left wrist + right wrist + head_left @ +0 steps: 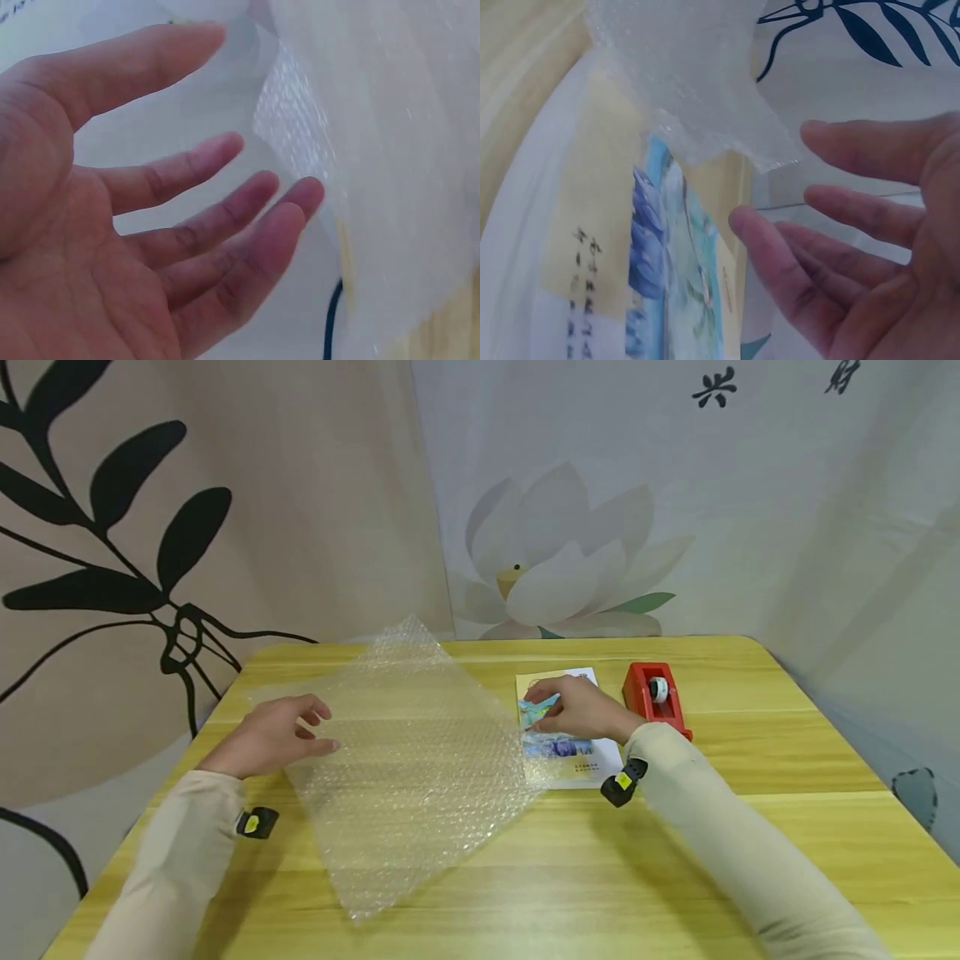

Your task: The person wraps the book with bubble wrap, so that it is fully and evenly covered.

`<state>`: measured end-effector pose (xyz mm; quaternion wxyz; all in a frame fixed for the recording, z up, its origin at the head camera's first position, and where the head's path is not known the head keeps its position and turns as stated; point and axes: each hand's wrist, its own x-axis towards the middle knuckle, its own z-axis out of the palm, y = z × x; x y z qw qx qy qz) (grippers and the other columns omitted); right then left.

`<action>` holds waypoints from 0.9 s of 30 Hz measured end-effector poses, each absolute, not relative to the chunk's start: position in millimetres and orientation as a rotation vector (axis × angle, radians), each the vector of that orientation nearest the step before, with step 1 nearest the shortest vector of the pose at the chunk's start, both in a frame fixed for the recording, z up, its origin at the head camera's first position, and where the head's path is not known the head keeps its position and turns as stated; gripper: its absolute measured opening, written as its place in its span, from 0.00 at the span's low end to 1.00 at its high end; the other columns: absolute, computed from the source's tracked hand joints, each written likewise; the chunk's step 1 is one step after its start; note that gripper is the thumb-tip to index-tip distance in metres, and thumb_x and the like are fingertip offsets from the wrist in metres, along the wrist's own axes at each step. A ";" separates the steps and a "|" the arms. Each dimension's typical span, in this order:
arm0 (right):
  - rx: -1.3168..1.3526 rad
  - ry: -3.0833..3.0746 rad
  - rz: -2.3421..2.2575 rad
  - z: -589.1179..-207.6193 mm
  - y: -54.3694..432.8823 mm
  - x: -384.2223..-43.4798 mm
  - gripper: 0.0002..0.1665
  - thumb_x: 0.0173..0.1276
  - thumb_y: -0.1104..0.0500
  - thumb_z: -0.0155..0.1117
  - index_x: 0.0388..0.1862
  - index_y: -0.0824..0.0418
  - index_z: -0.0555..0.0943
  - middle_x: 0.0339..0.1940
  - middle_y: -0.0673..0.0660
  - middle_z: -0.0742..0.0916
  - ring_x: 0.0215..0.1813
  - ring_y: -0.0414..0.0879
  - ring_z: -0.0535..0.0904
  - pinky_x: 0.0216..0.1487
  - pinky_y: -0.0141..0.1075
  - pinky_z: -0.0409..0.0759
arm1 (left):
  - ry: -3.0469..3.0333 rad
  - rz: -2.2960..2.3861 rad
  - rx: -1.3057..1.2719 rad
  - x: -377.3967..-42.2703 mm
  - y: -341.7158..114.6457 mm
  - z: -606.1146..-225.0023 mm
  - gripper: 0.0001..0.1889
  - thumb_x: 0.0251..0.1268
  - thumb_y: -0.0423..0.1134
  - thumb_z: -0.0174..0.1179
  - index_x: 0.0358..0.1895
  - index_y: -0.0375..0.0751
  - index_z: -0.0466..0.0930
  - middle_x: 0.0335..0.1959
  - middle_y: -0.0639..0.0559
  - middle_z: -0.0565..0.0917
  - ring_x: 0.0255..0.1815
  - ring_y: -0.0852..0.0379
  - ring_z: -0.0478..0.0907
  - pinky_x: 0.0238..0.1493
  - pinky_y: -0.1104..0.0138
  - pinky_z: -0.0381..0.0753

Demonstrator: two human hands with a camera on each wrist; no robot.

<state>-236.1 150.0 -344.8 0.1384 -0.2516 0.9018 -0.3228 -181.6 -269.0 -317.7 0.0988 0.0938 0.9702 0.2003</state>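
Note:
A clear sheet of bubble wrap (420, 760) lies turned like a diamond on the table, its right corner over the edge of a booklet (566, 768). The booklet has a painted blue and yellow cover, with purple flowers (646, 247) showing in the right wrist view. My left hand (281, 735) hovers at the wrap's left side, fingers loosely bent and holding nothing; in its wrist view the palm (82, 277) faces up beside the sheet. Over the booklet, my right hand (577, 708) has thumb and fingers apart with nothing between them, near the wrap's corner (769, 154).
A red tape dispenser (637, 681) with a small roll stands right of the booklet. The wooden table (787, 760) ends at a pale curtain (322, 527) printed with dark leaves and a lotus. Each wrist wears a small black camera (257, 822).

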 end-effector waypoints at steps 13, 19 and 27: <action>-0.678 2.730 -0.821 -341.4 160.8 -220.7 0.29 0.67 0.57 0.70 0.65 0.64 0.76 0.66 0.66 0.81 0.54 0.56 0.87 0.54 0.47 0.86 | 2.800 0.712 0.493 -213.5 -221.0 -306.6 0.19 0.72 0.48 0.61 0.58 0.41 0.77 0.54 0.41 0.83 0.53 0.47 0.82 0.50 0.55 0.83; -0.673 2.815 -0.721 -341.7 166.7 -212.0 0.32 0.66 0.57 0.71 0.66 0.66 0.75 0.66 0.66 0.81 0.57 0.61 0.84 0.56 0.51 0.84 | 2.726 0.820 0.570 -227.3 -200.5 -301.5 0.18 0.74 0.47 0.59 0.59 0.41 0.76 0.57 0.43 0.83 0.59 0.45 0.81 0.56 0.54 0.82; -0.573 2.898 -0.585 -346.0 171.1 -200.3 0.37 0.66 0.52 0.71 0.69 0.66 0.72 0.69 0.69 0.76 0.69 0.65 0.73 0.67 0.58 0.75 | 2.664 0.960 0.670 -244.0 -168.9 -306.9 0.15 0.74 0.40 0.59 0.57 0.38 0.77 0.58 0.42 0.82 0.63 0.44 0.80 0.62 0.52 0.81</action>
